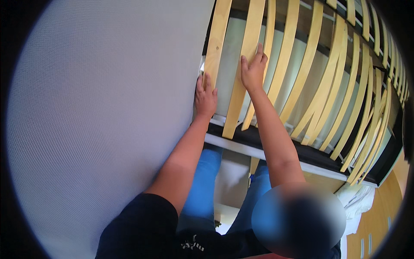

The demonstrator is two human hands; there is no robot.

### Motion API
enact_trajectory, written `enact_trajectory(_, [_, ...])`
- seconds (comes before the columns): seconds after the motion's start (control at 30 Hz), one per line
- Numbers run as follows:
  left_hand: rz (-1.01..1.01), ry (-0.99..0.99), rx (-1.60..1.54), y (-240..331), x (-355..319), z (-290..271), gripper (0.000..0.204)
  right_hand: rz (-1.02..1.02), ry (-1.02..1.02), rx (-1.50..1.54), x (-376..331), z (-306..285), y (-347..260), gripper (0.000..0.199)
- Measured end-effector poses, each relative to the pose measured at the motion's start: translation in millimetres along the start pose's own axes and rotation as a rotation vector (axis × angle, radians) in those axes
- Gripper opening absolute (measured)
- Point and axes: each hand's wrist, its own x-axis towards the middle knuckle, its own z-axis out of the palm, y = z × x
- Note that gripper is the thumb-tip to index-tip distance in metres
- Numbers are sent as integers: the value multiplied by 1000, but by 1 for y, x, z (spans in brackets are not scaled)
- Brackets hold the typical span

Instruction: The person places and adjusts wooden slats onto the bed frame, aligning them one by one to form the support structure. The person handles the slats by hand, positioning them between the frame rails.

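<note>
Two pale wooden bed slats lie under my hands on a dark bed frame. My left hand (206, 98) is at the near part of the leftmost slat (216, 43), thumb along one edge and fingers along the other, close to the wall. My right hand (254, 71) is closed over the second slat (237, 95), with the thumb at its left edge and the index finger stretched along it. The near end of this second slat overlaps the black side rail (276, 145) of the frame. The undersides of both slats are hidden.
A grey textured wall (99, 95) rises at the left. Several more slats (306, 64) run rightward, some crossed or askew, with ends over the rail. White cloth (357, 199) hangs at lower right above a wood-coloured surface (376, 224). A blurred patch hides part of the lower right.
</note>
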Motion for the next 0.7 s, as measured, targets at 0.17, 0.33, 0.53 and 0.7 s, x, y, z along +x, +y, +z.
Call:
enact_trajectory(0.17, [213,-34,82,0,1,-7,75,-107,34,61,-37,16,37,74])
enact_trajectory(0.33, [316,-27,36,-15,7,-10,71,387,-182,347,-35,4,-23,70])
enact_trajectory(0.53, [278,4,-73,-8,5,-3,72,76,47,275,-44,40,20,67])
enact_trajectory(0.7, [84,36,-181,-8,-4,10,67,5,58,309,-45,42,21,66])
